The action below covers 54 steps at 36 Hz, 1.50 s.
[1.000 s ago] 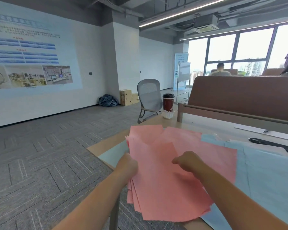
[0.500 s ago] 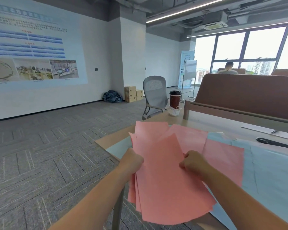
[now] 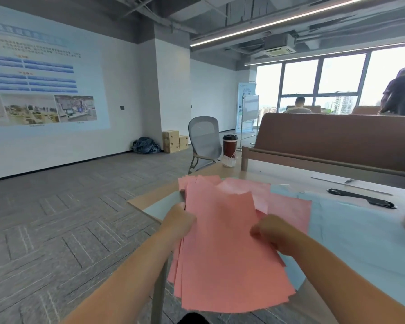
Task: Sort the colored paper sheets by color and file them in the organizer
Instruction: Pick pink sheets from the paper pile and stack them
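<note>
Both our left hand [image 3: 179, 224] and right hand [image 3: 272, 232] grasp the pink sheets [image 3: 225, 249], raised over the desk edge [image 3: 147, 197]; loosely fanned, outer sheets may slip floorward.

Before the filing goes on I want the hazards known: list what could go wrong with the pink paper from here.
1. The fanned stack of pink paper sheets hangs past the near edge of the wooden table, held only at its sides by the left hand and right hand; a loose grip could let sheets slip to the grey carpet floor.
2. Light blue paper sheets lie partly under the pink ones, so one might get gathered in.
</note>
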Available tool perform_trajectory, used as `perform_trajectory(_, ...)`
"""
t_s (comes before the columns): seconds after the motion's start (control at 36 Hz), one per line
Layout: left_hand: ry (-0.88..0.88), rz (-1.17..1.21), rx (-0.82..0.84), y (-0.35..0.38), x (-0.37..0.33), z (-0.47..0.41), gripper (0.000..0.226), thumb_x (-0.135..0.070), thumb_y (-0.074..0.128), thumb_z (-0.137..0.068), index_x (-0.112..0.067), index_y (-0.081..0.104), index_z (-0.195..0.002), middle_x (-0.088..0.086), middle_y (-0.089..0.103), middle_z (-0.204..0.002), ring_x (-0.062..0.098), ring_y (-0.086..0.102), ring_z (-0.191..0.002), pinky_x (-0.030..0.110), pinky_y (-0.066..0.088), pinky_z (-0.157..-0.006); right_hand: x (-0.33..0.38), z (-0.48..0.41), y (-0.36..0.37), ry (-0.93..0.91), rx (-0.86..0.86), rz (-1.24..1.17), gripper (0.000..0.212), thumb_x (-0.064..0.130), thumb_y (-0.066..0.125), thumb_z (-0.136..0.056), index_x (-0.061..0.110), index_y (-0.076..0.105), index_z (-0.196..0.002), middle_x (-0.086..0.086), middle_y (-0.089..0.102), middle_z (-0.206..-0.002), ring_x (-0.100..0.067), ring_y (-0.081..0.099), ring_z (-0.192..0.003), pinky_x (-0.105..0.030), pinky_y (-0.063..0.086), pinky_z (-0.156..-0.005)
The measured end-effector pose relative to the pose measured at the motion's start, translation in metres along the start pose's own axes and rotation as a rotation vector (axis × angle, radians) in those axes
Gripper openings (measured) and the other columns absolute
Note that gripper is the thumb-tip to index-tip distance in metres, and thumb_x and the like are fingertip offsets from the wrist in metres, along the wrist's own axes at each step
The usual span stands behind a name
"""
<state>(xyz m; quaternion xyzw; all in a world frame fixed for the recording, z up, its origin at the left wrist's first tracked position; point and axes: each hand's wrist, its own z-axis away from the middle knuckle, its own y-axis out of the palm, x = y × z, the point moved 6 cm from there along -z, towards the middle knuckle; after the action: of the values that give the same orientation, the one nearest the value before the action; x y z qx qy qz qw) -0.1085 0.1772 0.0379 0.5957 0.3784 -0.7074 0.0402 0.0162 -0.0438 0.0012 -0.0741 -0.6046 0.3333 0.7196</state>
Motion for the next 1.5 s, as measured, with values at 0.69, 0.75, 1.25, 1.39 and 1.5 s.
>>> perform_trajectory(0.69, 0.28, 0.202, 0.098, -0.039, -0.065, 0.009, 0.044, -0.01, 0.056, -0.084, -0.026, 0.059, -0.126, -0.004, 0.071, -0.11, 0.02, 0.068, -0.1, 0.049, 0.053, -0.094, 0.054, 0.031, -0.045, -0.351, -0.131, -0.346, 0.019, 0.009, 0.061, -0.09, 0.014, 0.069, -0.106, -0.01, 0.074, -0.1, -0.032, 0.072, -0.09, -0.039, 0.059, -0.074)
perform_trajectory(0.75, 0.307, 0.254, 0.095, -0.034, -0.073, -0.001, 0.043, -0.01, 0.056, -0.084, -0.025, 0.061, -0.124, -0.005, 0.072, -0.11, 0.019, 0.068, -0.101, 0.048, 0.051, -0.097, 0.063, 0.031, -0.057, -0.435, -0.176, -0.393, 0.02, 0.01, 0.063, -0.089, 0.017, 0.071, -0.106, -0.005, 0.074, -0.099, -0.024, 0.07, -0.085, -0.031, 0.053, -0.064)
perform_trajectory(1.25, 0.246, 0.575, 0.221, 0.056, -0.059, -0.055, 0.058, -0.046, 0.078, -0.067, -0.02, 0.068, -0.117, 0.002, 0.075, -0.107, 0.022, 0.071, -0.101, 0.048, 0.051, -0.098, 0.038, -0.003, -0.081, -0.453, -0.082, -0.458, 0.031, 0.034, 0.084, -0.074, 0.019, 0.079, -0.101, 0.004, 0.077, -0.098, -0.017, 0.072, -0.093, -0.033, 0.058, -0.083)
perform_trajectory(1.39, 0.224, 0.578, 0.227, 0.063, -0.056, -0.069, 0.045, -0.037, 0.081, -0.074, -0.016, 0.071, -0.113, 0.004, 0.075, -0.106, 0.022, 0.072, -0.099, 0.047, 0.052, -0.098, 0.039, -0.016, -0.081, -0.436, -0.043, -0.497, 0.032, 0.032, 0.082, -0.077, 0.014, 0.078, -0.103, -0.002, 0.077, -0.102, -0.023, 0.072, -0.098, -0.039, 0.058, -0.09)
perform_trajectory(1.5, 0.221, 0.587, 0.258, 0.066, -0.056, -0.076, 0.054, -0.045, 0.083, -0.069, -0.016, 0.07, -0.114, 0.002, 0.074, -0.109, 0.021, 0.07, -0.104, 0.043, 0.05, -0.099, 0.037, -0.03, -0.085, -0.432, -0.077, -0.511, 0.039, 0.038, 0.084, -0.075, 0.016, 0.076, -0.107, 0.0, 0.076, -0.104, -0.021, 0.072, -0.099, -0.042, 0.056, -0.094)
